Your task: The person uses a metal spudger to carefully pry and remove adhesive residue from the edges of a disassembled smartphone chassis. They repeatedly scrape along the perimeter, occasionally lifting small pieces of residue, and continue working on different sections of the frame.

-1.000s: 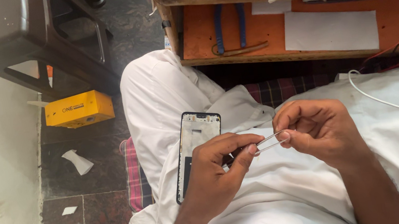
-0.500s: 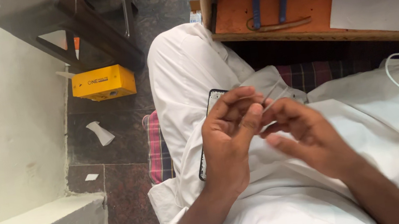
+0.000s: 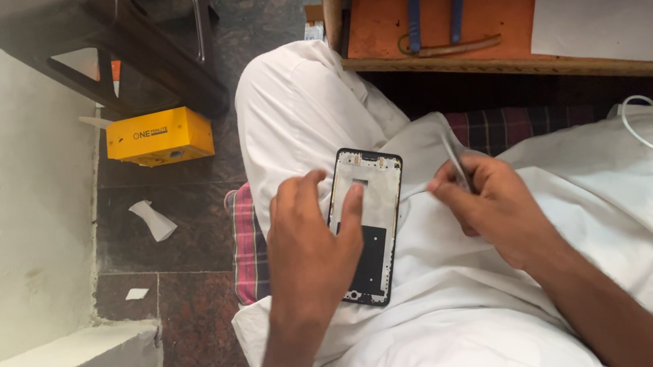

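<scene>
Hands now apart: left hand (image 3: 308, 247) spread on phone frame (image 3: 370, 222), right hand (image 3: 494, 205) pinching tweezers (image 3: 456, 161).

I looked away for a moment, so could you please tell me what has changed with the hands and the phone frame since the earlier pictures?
The hands have parted: the left hand now rests its fingers on the phone frame lying on the lap, while the right hand has drawn away to the right with the tweezers upright in its grip. The yellow box and stool stayed put.
</scene>
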`<state>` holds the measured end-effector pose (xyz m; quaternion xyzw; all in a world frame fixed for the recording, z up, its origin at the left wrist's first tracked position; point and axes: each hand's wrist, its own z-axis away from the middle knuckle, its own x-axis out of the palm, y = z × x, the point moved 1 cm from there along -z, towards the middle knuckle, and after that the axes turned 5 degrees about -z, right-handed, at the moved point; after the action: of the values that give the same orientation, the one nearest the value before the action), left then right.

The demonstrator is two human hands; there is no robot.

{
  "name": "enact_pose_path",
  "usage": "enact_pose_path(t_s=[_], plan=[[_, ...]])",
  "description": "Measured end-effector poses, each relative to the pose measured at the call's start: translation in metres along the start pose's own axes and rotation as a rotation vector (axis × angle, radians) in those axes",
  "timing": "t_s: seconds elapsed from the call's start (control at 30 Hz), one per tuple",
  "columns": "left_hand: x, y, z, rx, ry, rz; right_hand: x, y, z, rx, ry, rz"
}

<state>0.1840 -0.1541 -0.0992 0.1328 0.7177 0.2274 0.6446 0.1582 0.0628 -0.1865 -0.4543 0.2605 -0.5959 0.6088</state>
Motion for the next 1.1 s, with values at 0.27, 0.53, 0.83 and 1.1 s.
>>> enact_pose_path(t_s=[0.27, 0.53, 0.83, 1.1], plan=[[0.009, -0.002, 0.004, -0.086, -0.171, -0.044, 0.026, 0.011, -0.009, -0.249, -0.12, 0.34], [-0.01, -0.002, -0.011, -0.181, -0.256, 0.37, 0.017, -0.032, 0.008, 0.044, -0.003, -0.025], [0.008, 0.037, -0.002, -0.135, -0.794, 1.936, -0.001, -0.098, 0.028, -0.288, -0.22, 0.081], [0.022, 0.046, 0.002, -0.331, -0.771, 2.122, -0.012, -0.099, 0.071, -0.335, 0.15, 0.564]])
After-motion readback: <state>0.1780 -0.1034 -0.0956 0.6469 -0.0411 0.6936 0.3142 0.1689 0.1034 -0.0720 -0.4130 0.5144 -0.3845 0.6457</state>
